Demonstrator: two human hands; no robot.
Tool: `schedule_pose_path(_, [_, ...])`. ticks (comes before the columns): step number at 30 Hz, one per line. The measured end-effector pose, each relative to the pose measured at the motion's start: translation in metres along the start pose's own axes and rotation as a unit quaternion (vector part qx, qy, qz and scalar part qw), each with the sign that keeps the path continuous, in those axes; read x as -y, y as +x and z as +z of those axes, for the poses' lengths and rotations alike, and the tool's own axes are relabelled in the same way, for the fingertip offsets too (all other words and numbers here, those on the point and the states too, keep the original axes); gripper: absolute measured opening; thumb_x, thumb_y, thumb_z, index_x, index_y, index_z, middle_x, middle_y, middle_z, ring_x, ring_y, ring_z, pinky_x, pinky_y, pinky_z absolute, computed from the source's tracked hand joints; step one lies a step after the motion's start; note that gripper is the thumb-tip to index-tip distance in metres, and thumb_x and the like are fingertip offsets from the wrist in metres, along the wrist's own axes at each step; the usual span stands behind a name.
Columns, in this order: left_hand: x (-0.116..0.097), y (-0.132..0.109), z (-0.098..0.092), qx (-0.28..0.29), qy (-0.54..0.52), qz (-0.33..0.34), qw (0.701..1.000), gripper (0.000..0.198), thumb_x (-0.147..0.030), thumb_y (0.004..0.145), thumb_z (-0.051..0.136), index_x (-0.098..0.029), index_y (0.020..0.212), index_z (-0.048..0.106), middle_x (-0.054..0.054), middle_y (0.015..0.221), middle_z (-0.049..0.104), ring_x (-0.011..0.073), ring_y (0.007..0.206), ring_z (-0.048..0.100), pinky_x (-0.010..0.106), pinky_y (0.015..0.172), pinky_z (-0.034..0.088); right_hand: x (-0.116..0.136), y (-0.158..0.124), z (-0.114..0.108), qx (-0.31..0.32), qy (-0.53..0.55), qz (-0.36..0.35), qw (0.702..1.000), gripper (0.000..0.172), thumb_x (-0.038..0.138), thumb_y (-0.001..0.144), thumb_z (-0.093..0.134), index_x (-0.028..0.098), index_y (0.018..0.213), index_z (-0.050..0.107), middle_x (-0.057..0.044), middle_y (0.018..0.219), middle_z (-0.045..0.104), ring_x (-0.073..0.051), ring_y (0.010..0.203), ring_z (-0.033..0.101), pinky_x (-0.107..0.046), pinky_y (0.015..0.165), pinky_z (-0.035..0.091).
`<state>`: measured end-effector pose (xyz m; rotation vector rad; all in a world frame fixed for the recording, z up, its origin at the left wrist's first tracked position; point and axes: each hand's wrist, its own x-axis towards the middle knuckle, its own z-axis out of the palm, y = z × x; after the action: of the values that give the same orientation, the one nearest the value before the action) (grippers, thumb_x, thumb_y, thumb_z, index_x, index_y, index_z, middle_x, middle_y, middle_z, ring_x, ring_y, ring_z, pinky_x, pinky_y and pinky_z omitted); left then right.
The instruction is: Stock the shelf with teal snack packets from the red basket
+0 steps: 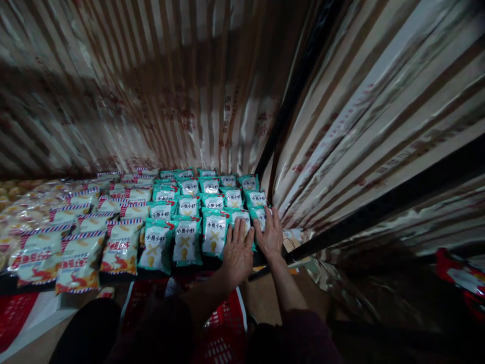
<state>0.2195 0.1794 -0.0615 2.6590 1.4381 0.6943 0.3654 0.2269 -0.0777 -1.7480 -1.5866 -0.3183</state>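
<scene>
Rows of small teal-and-white snack bags (187,237) stand on a dark shelf in front of me. My left hand (238,253) lies with its fingers stretched out over a bag (241,217) in the front row, pressing against its face. Beside it, my right hand (270,235) rests with extended fingers on the rightmost front bag (259,215), hiding much of it. Neither hand is wrapped round a bag. To the left of the teal bags stand cream-coloured snack bags (120,247) with striped red-and-blue top edges.
Clear-wrapped snacks (30,202) fill the shelf's far left. Striped plastic sheeting (182,91) hangs behind, and more hangs at the right. A black metal bar (352,212) slants past my right arm. Red baskets (227,313) sit below the shelf.
</scene>
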Motion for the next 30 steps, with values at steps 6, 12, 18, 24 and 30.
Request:
schedule_pose_path(6, [0.002, 0.001, 0.011, -0.015, 0.033, 0.004, 0.999, 0.065, -0.031, 0.089, 0.045, -0.010, 0.147, 0.025, 0.018, 0.157, 0.015, 0.0329, 0.145, 0.013, 0.052, 0.114, 0.022, 0.000, -0.004, -0.002, 0.020, -0.029, 0.019, 0.999, 0.059, 0.048, 0.091, 0.042, 0.012, 0.138, 0.042, -0.023, 0.145, 0.037, -0.035, 0.133, 0.038, -0.052, 0.101, 0.040])
schedule_pose_path(12, [0.007, 0.000, 0.017, -0.040, 0.026, 0.024, 0.999, 0.059, -0.023, 0.090, 0.041, -0.008, 0.145, 0.027, 0.018, 0.156, 0.019, 0.0315, 0.145, 0.013, 0.051, 0.115, 0.022, -0.005, -0.004, 0.003, 0.017, -0.014, -0.010, 1.000, 0.058, 0.045, 0.092, 0.040, 0.012, 0.139, 0.041, -0.022, 0.142, 0.041, -0.033, 0.133, 0.038, -0.052, 0.101, 0.040])
schedule_pose_path(18, [-0.006, -0.022, 0.006, -0.043, -0.021, 0.044, 0.998, 0.061, -0.019, 0.087, 0.043, -0.009, 0.146, 0.026, 0.017, 0.157, 0.014, 0.0303, 0.146, 0.004, 0.053, 0.117, 0.018, -0.006, -0.012, 0.000, -0.005, -0.025, -0.002, 1.000, 0.059, 0.045, 0.092, 0.038, 0.010, 0.140, 0.039, -0.024, 0.145, 0.037, -0.034, 0.134, 0.037, -0.053, 0.103, 0.036])
schedule_pose_path(24, [-0.028, -0.060, 0.002, -0.003, -0.068, 0.008, 0.998, 0.056, -0.019, 0.087, 0.043, -0.008, 0.141, 0.034, 0.019, 0.156, 0.015, 0.0314, 0.146, 0.001, 0.056, 0.116, 0.020, -0.001, -0.026, -0.004, -0.016, -0.040, -0.018, 0.999, 0.060, 0.046, 0.092, 0.039, 0.012, 0.141, 0.037, -0.023, 0.147, 0.034, -0.036, 0.138, 0.029, -0.057, 0.105, 0.029])
schedule_pose_path(30, [-0.036, -0.087, -0.003, 0.008, -0.100, -0.009, 0.995, 0.053, -0.017, 0.085, 0.043, -0.006, 0.137, 0.039, 0.020, 0.155, 0.021, 0.0305, 0.146, 0.002, 0.055, 0.116, 0.022, 0.032, -0.041, -0.030, -0.039, -0.008, -0.039, 0.998, 0.055, 0.040, 0.093, 0.035, 0.010, 0.138, 0.039, -0.024, 0.145, 0.036, -0.035, 0.138, 0.029, -0.057, 0.106, 0.028])
